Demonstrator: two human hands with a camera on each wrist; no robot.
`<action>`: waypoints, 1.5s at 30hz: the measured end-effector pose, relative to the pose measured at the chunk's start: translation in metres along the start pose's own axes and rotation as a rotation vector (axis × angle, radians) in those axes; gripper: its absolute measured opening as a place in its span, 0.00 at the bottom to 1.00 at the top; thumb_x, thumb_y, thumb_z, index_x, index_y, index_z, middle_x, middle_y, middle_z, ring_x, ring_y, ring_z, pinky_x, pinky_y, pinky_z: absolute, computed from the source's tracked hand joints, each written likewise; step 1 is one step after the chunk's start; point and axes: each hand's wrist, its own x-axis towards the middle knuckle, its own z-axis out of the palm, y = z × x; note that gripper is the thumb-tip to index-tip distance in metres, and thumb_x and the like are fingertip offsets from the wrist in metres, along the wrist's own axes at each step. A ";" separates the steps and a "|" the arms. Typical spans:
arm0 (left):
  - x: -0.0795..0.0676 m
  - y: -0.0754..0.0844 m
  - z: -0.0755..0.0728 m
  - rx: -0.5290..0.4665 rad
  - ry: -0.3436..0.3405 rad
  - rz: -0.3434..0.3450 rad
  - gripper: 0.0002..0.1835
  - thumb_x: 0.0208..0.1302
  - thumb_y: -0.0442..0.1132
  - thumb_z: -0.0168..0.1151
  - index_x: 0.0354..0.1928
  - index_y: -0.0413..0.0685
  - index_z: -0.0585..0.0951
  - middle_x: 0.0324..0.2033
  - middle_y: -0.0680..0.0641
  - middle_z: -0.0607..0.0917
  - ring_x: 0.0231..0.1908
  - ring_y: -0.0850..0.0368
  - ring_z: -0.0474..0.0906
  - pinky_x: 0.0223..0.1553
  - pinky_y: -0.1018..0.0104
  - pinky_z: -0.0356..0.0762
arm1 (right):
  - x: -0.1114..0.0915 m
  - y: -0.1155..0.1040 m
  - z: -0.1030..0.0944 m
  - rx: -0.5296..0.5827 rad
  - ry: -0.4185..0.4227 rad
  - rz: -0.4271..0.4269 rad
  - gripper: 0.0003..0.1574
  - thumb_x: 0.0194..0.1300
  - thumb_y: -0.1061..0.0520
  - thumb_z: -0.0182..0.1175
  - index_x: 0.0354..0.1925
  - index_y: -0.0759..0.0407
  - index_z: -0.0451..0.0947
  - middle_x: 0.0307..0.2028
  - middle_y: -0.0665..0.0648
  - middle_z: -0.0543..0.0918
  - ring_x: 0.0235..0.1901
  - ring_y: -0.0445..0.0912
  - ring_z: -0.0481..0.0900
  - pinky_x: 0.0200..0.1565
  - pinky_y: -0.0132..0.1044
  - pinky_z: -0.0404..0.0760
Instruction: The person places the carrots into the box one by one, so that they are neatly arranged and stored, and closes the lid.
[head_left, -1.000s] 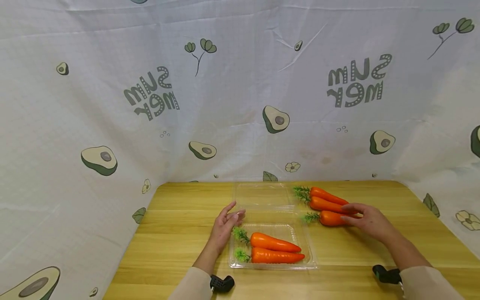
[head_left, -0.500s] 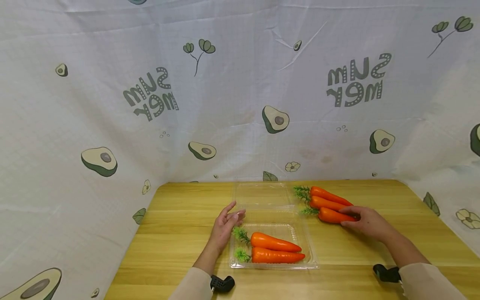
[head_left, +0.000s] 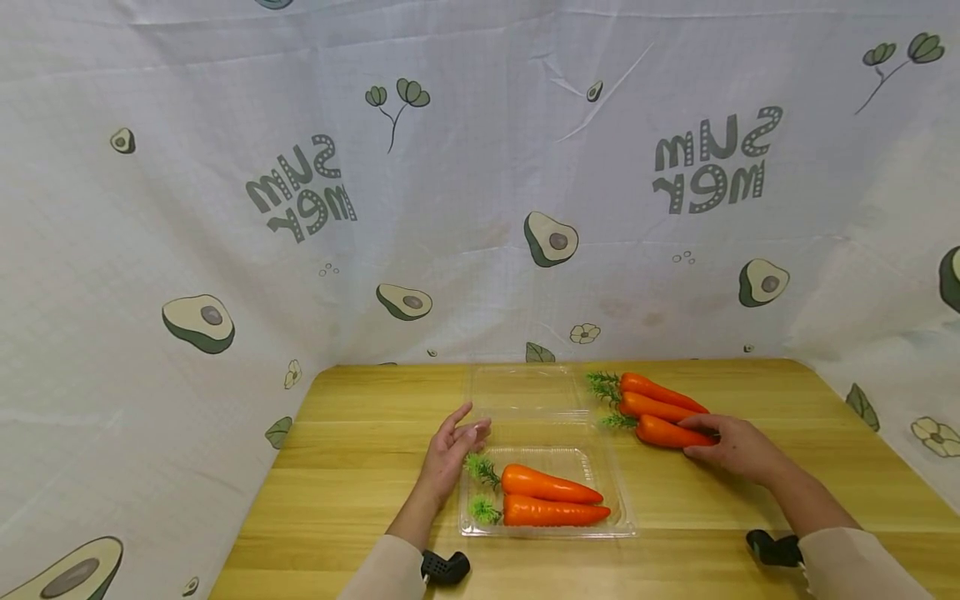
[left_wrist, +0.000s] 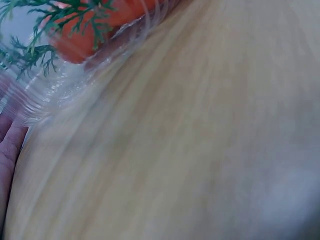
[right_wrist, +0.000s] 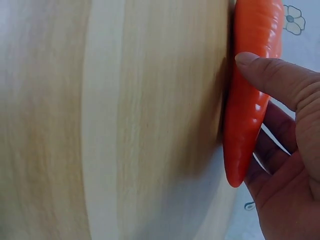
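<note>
Wood-grain tabletop (head_left: pixel 352 492), beneath all. Clear plastic container (head_left: pixel 621 527), uncovered, front-left of pinched carrot (head_left: pixel 663 432). Left hand (head_left: pixel 446 458): fingers loose beside container, contact unclear. Right hand (head_left: pixel 737 450), nearer: pinching carrot's tapering half. Carrot: frontmost of the outside three, long axis crosswise, leaves (head_left: pixel 618 421) leftward.

1. The wooden table (left_wrist: pixel 200 140) fills most of the view.
2. At upper left, the clear box (left_wrist: pixel 65 92) contains orange carrots (left_wrist: pixel 75 42) with green leaves (left_wrist: pixel 30 57).
3. The left hand (left_wrist: pixel 9 155) is just beside it, partly visible.
</note>
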 end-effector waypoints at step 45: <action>-0.001 0.001 0.000 -0.004 -0.007 -0.002 0.32 0.79 0.39 0.50 0.79 0.38 0.56 0.66 0.29 0.76 0.66 0.35 0.74 0.66 0.51 0.77 | -0.017 -0.020 -0.015 0.042 0.112 0.065 0.38 0.65 0.42 0.69 0.63 0.65 0.77 0.59 0.75 0.77 0.50 0.62 0.78 0.53 0.64 0.80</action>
